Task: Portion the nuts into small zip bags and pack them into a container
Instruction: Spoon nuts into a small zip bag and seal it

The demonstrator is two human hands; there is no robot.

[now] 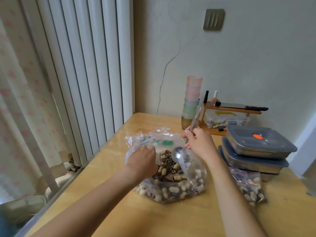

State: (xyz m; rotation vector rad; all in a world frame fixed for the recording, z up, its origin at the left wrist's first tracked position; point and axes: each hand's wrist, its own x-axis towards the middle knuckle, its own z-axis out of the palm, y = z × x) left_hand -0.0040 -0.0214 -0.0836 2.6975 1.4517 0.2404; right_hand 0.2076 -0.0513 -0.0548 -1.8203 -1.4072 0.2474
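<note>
Right hand [198, 142]: fingers curled round the handle of a metal spoon [178, 154], thumb up along the stem. Handle end sticks up past the knuckles toward the wall; bowl points down-left into the mouth of the big bag, just above the nuts, looks empty.

Left hand [142, 159]: back of hand to camera, fingers bent down over the left lip of the large clear plastic bag [171, 185], gripping the film and holding the mouth open. Fingertips hidden by the plastic.

Nut mix [168, 168] sits between the two hands, directly under the spoon bowl: peanuts in shell plus striped sunflower seeds. More of it shows through the bag's front wall.

Bag has green print near its upper edge, behind the left hand; blurred and creased, not readable. Thin red line along the rim.

Right of the big bag, past the right forearm: small zip bags [248, 183] with red seal strips, already holding the same mix, lying on the wooden table [119, 202] against the containers.

Stack of steel containers [256, 151] with grey lids behind those bags. Top lid has an orange tab; no writing legible.

Further back by the wall: stacked pastel cups [192, 100], small wooden shelf [230, 109] carrying two little bottles and a knife, clear box of small bits underneath. No labels legible there.
</note>
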